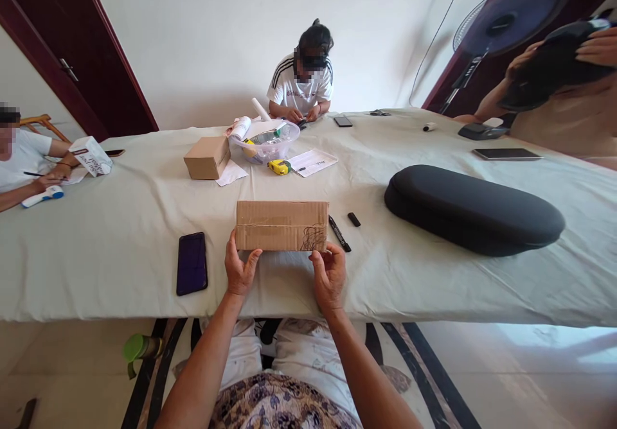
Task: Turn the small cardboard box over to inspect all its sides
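A brown cardboard box (282, 226) is held between my two hands at the near side of the table. My left hand (241, 267) grips its lower left corner, thumb on the near face. At the lower right corner my right hand (330, 275) holds it in the same way, with the fingers partly behind. Black scribbled lines mark the box's right end. Just right of the box lies a black marker (340, 234), and its cap (354, 219) rests apart from it. A dark phone (191, 263) lies left of my left hand.
Farther back are another cardboard box (206, 158), a plastic basin (284, 141) of assorted items, a yellow tape measure (279, 167) and papers (313, 162). A large black case (475, 209) occupies the right side. People sit at the far side (303, 76) and left; another is at right.
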Demonstrator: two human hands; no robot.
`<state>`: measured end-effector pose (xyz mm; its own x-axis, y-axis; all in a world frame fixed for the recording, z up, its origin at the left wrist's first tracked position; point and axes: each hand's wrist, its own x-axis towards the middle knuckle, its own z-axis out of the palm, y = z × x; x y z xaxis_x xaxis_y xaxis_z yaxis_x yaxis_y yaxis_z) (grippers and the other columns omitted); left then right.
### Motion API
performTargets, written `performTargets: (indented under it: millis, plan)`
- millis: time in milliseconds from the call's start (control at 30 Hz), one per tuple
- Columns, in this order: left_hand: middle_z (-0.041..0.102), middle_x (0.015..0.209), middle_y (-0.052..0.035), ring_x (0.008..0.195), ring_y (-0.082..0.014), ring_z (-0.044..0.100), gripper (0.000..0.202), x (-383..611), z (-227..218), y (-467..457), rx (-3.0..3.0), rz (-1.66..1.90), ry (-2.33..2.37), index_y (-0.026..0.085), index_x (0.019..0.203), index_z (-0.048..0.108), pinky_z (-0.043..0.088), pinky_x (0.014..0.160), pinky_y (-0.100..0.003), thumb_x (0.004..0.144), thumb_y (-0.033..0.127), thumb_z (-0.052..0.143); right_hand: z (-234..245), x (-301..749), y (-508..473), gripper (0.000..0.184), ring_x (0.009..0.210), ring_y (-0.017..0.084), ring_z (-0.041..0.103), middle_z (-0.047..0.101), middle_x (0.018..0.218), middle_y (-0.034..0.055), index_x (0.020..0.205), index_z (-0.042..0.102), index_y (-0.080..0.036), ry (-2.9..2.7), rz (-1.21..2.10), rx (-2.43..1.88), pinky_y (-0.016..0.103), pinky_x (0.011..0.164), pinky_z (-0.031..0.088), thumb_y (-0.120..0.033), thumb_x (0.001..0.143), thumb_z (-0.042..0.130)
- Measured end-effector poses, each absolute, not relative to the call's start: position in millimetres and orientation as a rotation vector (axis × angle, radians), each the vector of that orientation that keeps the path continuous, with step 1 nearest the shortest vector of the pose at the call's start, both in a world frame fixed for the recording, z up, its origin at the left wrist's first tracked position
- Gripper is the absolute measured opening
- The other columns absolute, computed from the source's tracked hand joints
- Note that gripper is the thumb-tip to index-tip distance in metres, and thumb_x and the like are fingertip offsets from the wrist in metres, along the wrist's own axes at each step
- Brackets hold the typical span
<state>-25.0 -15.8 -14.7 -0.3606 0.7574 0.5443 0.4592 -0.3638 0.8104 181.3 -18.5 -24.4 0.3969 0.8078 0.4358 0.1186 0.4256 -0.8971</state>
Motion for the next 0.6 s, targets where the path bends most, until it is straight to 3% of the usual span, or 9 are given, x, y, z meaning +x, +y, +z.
performTargets:
  millis: [133, 367, 500, 600]
  plan:
    - [0.059, 0.139, -0.0216, 0.13, -0.032, 0.058, 0.079, -26, -16, -15, 1.608, 1.785, 1.612, 0.015, 0.144, 0.045, 0.048, 0.107, -0.047, 0.083, 0.063, 0.064, -25, 181, -19, 0.03, 0.073, 0.015, 0.061, 0.06, 0.091, 0.0007, 0.113, 0.052, -0.025, -1.111, 0.546, -1.07, 0.033, 0.068, 0.054, -0.043, 0.091, 0.06]
    - [0.063, 0.126, -0.0185, 0.114, -0.0288, 0.064, 0.074, -28, -14, -14, 1.603, 1.919, 1.538, 0.015, 0.133, 0.054, 0.055, 0.09, -0.038, 0.085, 0.071, 0.055, -24, 182, -19, 0.029, 0.075, 0.014, 0.059, 0.058, 0.1, 0.003, 0.115, 0.051, -0.025, -1.148, 0.394, -1.045, 0.031, 0.069, 0.054, -0.038, 0.091, 0.06]
    - [0.065, 0.114, -0.0145, 0.096, -0.0228, 0.065, 0.063, -27, -8, -17, 1.683, 1.955, 1.518, 0.015, 0.123, 0.059, 0.054, 0.075, -0.032, 0.09, 0.068, 0.047, -19, 186, -20, 0.024, 0.095, 0.019, 0.059, 0.057, 0.108, 0.0052, 0.114, 0.055, -0.026, -1.194, 0.158, -1.069, 0.039, 0.083, 0.053, -0.032, 0.092, 0.061]
    - [0.065, 0.109, -0.0128, 0.091, -0.0213, 0.062, 0.056, -27, -3, -18, 1.733, 1.96, 1.558, 0.015, 0.122, 0.061, 0.052, 0.075, -0.032, 0.094, 0.061, 0.045, -19, 187, -21, 0.026, 0.109, 0.023, 0.058, 0.058, 0.112, 0.0065, 0.118, 0.056, -0.027, -1.224, 0.096, -1.098, 0.046, 0.094, 0.051, -0.03, 0.093, 0.059]
